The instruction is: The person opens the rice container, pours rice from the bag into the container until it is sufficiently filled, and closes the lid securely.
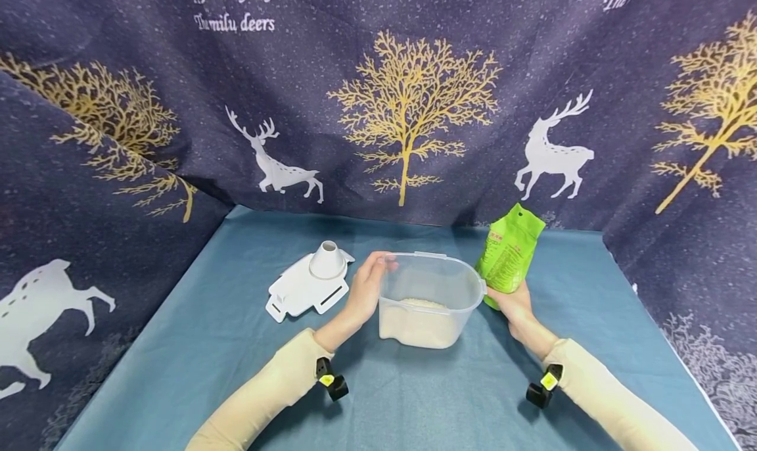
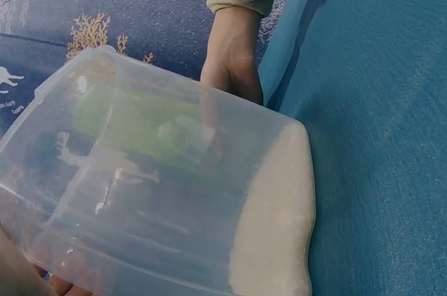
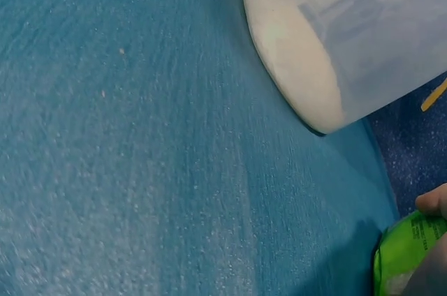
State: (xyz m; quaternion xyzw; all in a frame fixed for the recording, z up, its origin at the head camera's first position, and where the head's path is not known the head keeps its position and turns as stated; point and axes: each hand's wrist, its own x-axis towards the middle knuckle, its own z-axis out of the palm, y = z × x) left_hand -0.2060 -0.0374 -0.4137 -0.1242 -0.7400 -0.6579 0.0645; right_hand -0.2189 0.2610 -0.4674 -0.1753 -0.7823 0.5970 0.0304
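A clear plastic container (image 1: 422, 283) stands upright on the blue cloth, its lower part filled with pale, rice-like grain (image 1: 416, 326). My left hand (image 1: 368, 285) holds the container at its left side near the rim. In the left wrist view, part of that hand shows at the bottom left corner, against the container wall. To the right of the container, my right hand (image 1: 516, 306) grips the lower part of a bright green bag (image 1: 510, 250), which is upright with a slight tilt. The right wrist view catches only an edge of the green bag (image 3: 408, 250) and some fingers.
A white plastic lid (image 1: 307, 286) with a cone-shaped spout (image 1: 328, 261) lies left of the container. The blue cloth (image 1: 414, 398) covers the table. Behind hangs a dark blue curtain (image 1: 355, 221) with printed deer and trees.
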